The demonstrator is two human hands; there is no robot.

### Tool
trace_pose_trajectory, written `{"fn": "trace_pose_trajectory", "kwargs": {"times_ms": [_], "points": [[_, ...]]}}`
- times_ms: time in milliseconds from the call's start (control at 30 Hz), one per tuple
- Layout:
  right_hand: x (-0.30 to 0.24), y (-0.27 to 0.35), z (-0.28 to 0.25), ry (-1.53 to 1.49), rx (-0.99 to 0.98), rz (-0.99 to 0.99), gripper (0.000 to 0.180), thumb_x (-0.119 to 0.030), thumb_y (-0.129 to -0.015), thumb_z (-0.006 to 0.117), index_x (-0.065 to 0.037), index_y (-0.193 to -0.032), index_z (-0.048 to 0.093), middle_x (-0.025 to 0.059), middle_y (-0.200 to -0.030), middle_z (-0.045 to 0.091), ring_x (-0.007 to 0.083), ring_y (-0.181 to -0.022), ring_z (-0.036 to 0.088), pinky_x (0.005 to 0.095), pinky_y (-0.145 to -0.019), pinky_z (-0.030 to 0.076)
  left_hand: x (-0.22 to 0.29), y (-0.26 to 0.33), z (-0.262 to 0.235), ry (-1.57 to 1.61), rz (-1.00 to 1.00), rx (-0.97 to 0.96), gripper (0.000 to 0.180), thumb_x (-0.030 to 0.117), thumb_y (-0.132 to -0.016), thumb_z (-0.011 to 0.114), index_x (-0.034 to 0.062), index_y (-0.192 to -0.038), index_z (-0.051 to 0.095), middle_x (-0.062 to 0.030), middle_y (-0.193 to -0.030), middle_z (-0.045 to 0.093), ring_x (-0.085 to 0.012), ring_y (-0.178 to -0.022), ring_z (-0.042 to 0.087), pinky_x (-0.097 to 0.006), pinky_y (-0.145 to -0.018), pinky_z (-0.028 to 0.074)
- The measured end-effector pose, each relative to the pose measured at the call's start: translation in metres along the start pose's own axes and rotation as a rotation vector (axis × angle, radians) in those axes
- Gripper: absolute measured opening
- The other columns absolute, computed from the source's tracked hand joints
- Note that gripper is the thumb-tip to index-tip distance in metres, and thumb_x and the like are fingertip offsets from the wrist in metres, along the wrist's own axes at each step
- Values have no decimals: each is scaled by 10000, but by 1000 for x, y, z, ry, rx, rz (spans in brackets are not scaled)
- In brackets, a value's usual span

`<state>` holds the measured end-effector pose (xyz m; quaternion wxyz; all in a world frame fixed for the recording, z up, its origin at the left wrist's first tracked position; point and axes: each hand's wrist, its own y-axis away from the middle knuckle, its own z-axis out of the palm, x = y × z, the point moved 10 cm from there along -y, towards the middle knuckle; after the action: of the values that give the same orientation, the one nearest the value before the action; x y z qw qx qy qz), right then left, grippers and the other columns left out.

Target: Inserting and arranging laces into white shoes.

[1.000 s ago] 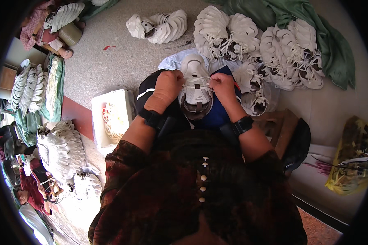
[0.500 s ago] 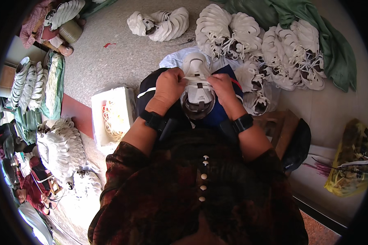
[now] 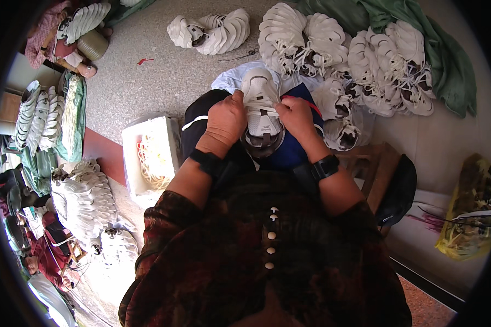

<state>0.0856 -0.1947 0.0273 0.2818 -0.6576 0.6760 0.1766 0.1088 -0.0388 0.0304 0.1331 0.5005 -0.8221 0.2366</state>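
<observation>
Holding a white shoe [image 3: 262, 109] on the lap, the left hand [image 3: 225, 121] and right hand [image 3: 297, 117] each close their grip on its sides. Heaps of white shoes [image 3: 360, 60] lie far right; a white box [image 3: 150, 155] sits left.

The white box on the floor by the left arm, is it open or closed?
Open. The white box has no lid on, and a tangle of pale laces shows inside.

A shoe [image 3: 261, 109] sits on the lap between both hands; a box [image 3: 147, 152] at nine o'clock, piled shoes [image 3: 354, 60] at one.
</observation>
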Motion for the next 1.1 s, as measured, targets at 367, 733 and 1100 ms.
{"fn": "trace_pose_trajectory", "kwargs": {"times_ms": [367,733,1100], "points": [[70,19,-10,-1118,89,509,74,34,-689,603,-25,-727,578,-14,-566,479,48,-412,366,194,-385,266,-37,21,-23,442,-156,36,193,133,-777,626,39,-938,574,-32,-568,535,-159,-509,522,-281,-514,430],[26,24,-42,66,90,-34,278,-127,-681,681,-13,-894,545,102,-739,569,271,-694,550,366,-631,442,-14,34,-53,260,109,57,171,54,-789,580,-10,-948,569,-107,-839,618,-245,-764,601,-317,-703,482],[-5,12,13,178,-86,-147,329,-47,-674,600,-25,-978,476,187,-859,540,364,-846,534,424,-720,436,8,-2,-9,120,115,-61,242,59,-617,579,39,-858,572,-141,-783,597,-323,-740,592,-384,-656,491]]}}
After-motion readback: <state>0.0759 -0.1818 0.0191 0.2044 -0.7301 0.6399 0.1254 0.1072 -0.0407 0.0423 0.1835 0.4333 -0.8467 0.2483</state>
